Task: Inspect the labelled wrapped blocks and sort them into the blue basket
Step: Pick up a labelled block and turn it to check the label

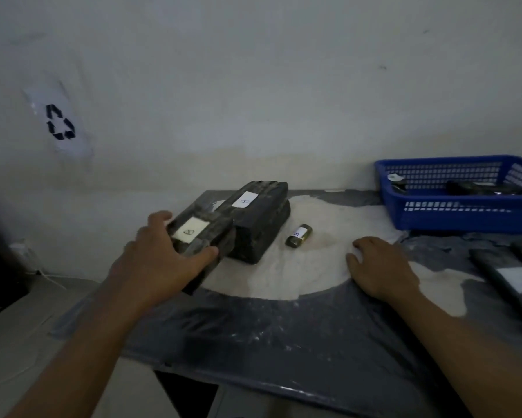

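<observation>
left hand (160, 254) fingers curled round small block (197, 236) near counter's left edge | right hand (380, 267) flat, fingers loosely together | advice: lift squarely, read label, carry to blue basket (464, 218)

The light is dim and grey, with no lamp or window in sight. A pale, scuffed wall (253, 86) fills the upper half of the view, carrying a few small dark marks toward its top right. Taped to it, up and left of the left hand (160, 254), hangs a white sheet (59, 119) printed with a black recycling symbol. The table (268, 336) is covered by a dark plastic sheet dusted with white powder, heaped into a broad pale patch (308, 267) between the two hands. Left of the left hand, a thin white cable (50, 277) runs along the wall's foot beside a dark object (0, 260) at the frame's edge.
</observation>
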{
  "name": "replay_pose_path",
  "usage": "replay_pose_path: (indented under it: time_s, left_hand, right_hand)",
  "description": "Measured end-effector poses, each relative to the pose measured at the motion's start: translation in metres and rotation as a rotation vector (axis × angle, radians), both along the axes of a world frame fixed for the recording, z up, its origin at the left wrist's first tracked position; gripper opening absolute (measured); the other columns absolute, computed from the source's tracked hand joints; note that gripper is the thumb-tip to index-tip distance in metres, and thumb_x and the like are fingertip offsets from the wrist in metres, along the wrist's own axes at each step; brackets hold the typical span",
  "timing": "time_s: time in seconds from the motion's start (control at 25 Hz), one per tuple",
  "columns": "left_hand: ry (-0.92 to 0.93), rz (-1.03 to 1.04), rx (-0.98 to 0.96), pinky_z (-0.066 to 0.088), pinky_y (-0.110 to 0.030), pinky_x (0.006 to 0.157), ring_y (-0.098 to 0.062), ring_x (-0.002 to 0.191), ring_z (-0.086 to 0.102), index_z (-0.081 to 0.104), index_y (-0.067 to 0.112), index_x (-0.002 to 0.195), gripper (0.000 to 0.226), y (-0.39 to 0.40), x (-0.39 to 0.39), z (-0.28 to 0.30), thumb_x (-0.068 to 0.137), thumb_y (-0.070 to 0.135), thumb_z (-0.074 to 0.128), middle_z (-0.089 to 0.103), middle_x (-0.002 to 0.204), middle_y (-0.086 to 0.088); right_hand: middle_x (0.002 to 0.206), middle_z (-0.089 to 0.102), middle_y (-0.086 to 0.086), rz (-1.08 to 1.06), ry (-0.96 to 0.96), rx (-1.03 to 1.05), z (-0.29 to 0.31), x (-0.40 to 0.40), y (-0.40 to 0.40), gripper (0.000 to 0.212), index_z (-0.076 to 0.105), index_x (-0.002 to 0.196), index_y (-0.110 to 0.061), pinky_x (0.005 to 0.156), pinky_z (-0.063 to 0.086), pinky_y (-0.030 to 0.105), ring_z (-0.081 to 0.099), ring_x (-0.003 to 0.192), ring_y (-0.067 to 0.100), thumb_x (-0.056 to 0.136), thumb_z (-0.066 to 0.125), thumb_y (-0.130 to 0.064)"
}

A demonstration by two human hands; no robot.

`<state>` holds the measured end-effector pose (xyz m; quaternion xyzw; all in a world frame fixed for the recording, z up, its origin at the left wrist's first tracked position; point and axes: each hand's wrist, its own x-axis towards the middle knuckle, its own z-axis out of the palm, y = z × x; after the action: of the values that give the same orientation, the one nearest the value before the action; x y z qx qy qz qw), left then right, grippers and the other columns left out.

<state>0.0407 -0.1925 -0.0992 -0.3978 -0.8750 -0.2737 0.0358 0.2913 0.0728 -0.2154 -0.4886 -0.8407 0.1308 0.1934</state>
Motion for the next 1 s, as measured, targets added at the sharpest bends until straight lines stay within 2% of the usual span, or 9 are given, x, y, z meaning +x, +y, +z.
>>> replay_pose_path:
  time_s: [0.16, 0.28, 0.36, 0.48, 0.6, 0.68, 0.8, 0.92, 1.0]
  left_hand:
    - [-0.026, -0.445, 0.306, 0.051, -0.018, 0.080, -0.003, 0.104, 0.061, 0.033, 0.038, 0.141, 0.090, 0.048, 0.043, 0.023, 0.070, 0.054, 0.085, 0.052, 0.129, 0.012]
    - [-0.013, -0.642, 0.370, 0.053, -0.030, 0.096, -0.008, 0.118, 0.055, 0.034, 0.037, 0.142, 0.092, 0.118, 0.071, -0.006, 0.067, 0.056, 0.085, 0.050, 0.135, 0.010]
    - [-0.011, -0.730, 0.329, 0.048, -0.034, 0.105, -0.010, 0.126, 0.046, 0.032, 0.034, 0.145, 0.096, 0.160, 0.088, -0.033, 0.068, 0.049, 0.087, 0.045, 0.140, 0.006]
    - [0.027, -0.859, 0.347, 0.048, -0.046, 0.106, -0.017, 0.131, 0.042, 0.030, 0.029, 0.149, 0.099, 0.205, 0.108, -0.056, 0.069, 0.041, 0.086, 0.041, 0.142, 0.006]
    - [-0.049, -0.930, 0.445, 0.048, -0.042, 0.110, -0.015, 0.142, 0.040, 0.020, 0.036, 0.153, 0.106, 0.223, 0.112, -0.074, 0.072, 0.042, 0.088, 0.029, 0.158, 0.009]
    - [-0.272, -0.898, 0.514, 0.049, -0.029, 0.108, -0.002, 0.143, 0.041, 0.007, 0.044, 0.153, 0.114, 0.219, 0.114, -0.088, 0.075, 0.041, 0.090, 0.024, 0.162, 0.011]
    - [-0.656, -0.764, 0.546, 0.044, -0.016, 0.101, 0.007, 0.134, 0.042, 0.001, 0.046, 0.144, 0.106, 0.216, 0.117, -0.099, 0.080, 0.031, 0.084, 0.025, 0.147, 0.018]
    - [-0.910, -0.679, 0.631, 0.056, -0.017, 0.078, -0.001, 0.106, 0.065, 0.019, 0.037, 0.146, 0.078, 0.230, 0.105, -0.100, 0.088, 0.031, 0.070, 0.041, 0.151, -0.001]
    - [-0.998, -0.631, 0.656, 0.055, -0.014, 0.068, -0.002, 0.092, 0.071, 0.036, 0.029, 0.143, 0.061, 0.236, 0.097, -0.099, 0.093, 0.019, 0.070, 0.060, 0.132, -0.005]
  right_hand:
    - [0.134, 0.064, 0.002, -0.029, 0.293, -0.073, 0.006, 0.001, -0.004, 0.035, 0.064, 0.127, -0.022, 0.106, 0.044, 0.037, 0.058, 0.117, 0.019, 0.105, 0.047, -0.044]
    - [0.132, 0.065, 0.000, -0.026, 0.908, -0.318, 0.020, 0.010, -0.016, 0.038, 0.061, 0.122, -0.030, 0.090, 0.045, 0.033, 0.063, 0.109, 0.016, 0.104, 0.040, -0.056]
    - [0.134, 0.064, -0.003, -0.018, 1.171, -0.417, 0.023, 0.015, -0.015, 0.059, 0.057, 0.132, -0.033, 0.083, 0.052, 0.036, 0.068, 0.110, 0.022, 0.090, 0.039, -0.071]
    - [0.132, 0.069, -0.002, 0.013, 1.203, -0.356, 0.020, 0.019, -0.013, 0.075, 0.052, 0.144, -0.032, 0.092, 0.059, 0.047, 0.070, 0.115, 0.022, 0.085, 0.049, -0.077]
    - [0.128, 0.071, -0.003, -0.011, 1.194, -0.321, 0.016, 0.020, -0.005, 0.067, 0.053, 0.141, -0.037, 0.097, 0.059, 0.048, 0.071, 0.113, 0.016, 0.083, 0.066, -0.066]
    - [0.127, 0.070, -0.002, -0.014, 1.213, -0.324, 0.011, 0.022, 0.003, 0.045, 0.055, 0.136, -0.039, 0.087, 0.062, 0.037, 0.073, 0.106, 0.013, 0.094, 0.066, -0.052]
    - [0.128, 0.069, 0.001, 0.017, 1.217, -0.399, 0.010, 0.021, 0.010, 0.051, 0.053, 0.137, -0.037, 0.082, 0.064, 0.038, 0.073, 0.107, 0.019, 0.089, 0.064, -0.050]
    - [0.128, 0.069, 0.005, 0.040, 1.163, -0.481, 0.020, 0.010, 0.026, 0.045, 0.053, 0.138, -0.034, 0.079, 0.064, 0.041, 0.072, 0.109, 0.026, 0.095, 0.065, -0.041]
    - [0.124, 0.072, 0.007, 0.086, 1.137, -0.484, 0.022, 0.001, 0.036, 0.037, 0.058, 0.134, -0.032, 0.082, 0.063, 0.040, 0.074, 0.105, 0.022, 0.097, 0.064, -0.034]
